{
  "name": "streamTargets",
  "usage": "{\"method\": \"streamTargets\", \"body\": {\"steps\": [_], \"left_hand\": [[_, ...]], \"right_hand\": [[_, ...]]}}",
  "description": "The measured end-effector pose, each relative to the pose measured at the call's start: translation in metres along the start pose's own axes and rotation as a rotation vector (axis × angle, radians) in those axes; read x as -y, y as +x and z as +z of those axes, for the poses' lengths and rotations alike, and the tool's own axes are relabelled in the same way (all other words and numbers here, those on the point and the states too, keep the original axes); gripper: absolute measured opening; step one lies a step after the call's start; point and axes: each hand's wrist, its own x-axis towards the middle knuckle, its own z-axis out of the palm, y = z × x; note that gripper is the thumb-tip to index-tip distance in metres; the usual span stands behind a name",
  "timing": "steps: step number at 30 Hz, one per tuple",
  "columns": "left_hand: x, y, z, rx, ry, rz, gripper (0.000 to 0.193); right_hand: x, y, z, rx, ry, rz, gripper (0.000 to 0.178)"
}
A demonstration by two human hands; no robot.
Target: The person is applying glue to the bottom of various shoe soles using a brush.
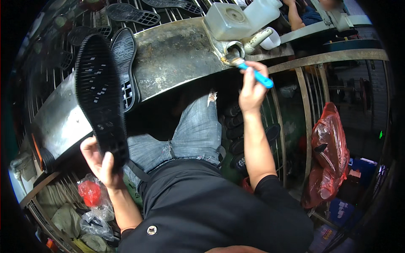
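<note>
Fingers of the left hand [104,170], at the lower left of the frame, are closed on the lower end of a long black rubber shoe sole [98,84], the thumb on the near face. The sole stands tilted in the left of the frame, its ribbed face showing. The right hand [252,93], right of centre, has its fingers pinched around the bright blue handle of a small brush [260,79], whose head is at the mouth of a round metal cup [234,48]; whether it touches anything inside, I cannot tell.

The cup is on a worn grey metal worktop [173,57], near a boxy translucent plastic container [225,22] and a white plastic cup [272,39]. A second black sole [123,59] lies partly hidden behind the held one. More black soles [130,14] rest on a barred metal rack [168,16] at the upper left. A red plastic bag [330,147] hangs at the right.
</note>
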Motion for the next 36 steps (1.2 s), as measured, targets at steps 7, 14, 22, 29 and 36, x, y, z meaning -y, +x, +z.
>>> {"method": "streamTargets", "body": {"steps": [7,14,22,29,36], "left_hand": [[0.054,-0.004,0.06,0.295,-0.299,-0.676,0.059],[0.07,-0.001,0.07,0.079,-0.796,-0.915,0.071],[0.07,-0.002,0.064,0.037,-0.863,-0.936,0.064],[0.066,0.0,0.07,0.028,-0.902,-0.933,0.059],[0.05,0.004,0.085,0.241,-0.659,-0.817,0.08]], "right_hand": [[0.002,0.033,-0.02,0.189,-0.287,-0.038,0.015],[-0.007,-0.002,-0.011,-0.084,0.065,0.144,0.018],[0.021,-0.04,0.071,0.41,0.103,-0.021,0.01],[0.032,-0.034,0.07,0.381,-0.026,-0.097,0.014],[0.022,-0.021,0.033,0.303,-0.21,-0.195,0.01]]}}
